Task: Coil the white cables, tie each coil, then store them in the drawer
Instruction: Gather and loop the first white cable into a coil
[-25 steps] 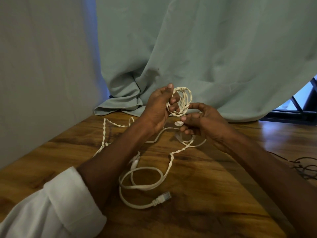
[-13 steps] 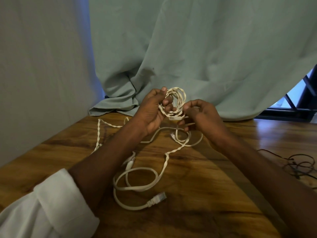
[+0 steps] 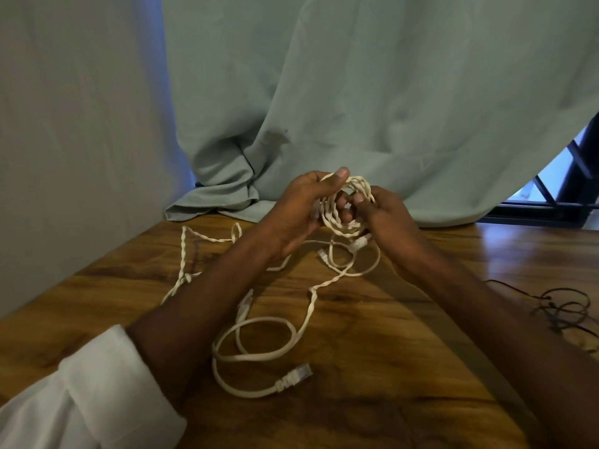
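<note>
- Our left hand (image 3: 296, 215) grips the twisted cable coil (image 3: 345, 207) above the table's (image 3: 405, 335) far edge, keeping loops together.
- Our right hand (image 3: 385, 218) pinches its side for tying.
- Loose cable (image 3: 259, 351) lies mid-table.

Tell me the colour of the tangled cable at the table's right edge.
Black cable, seen in the head view.

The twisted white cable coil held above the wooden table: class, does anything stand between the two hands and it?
Nothing visible does. The left hand grips the twisted white cable coil with its thumb over the top, and the right hand holds its other side. The coil's loose tail trails onto the wooden table.
</note>
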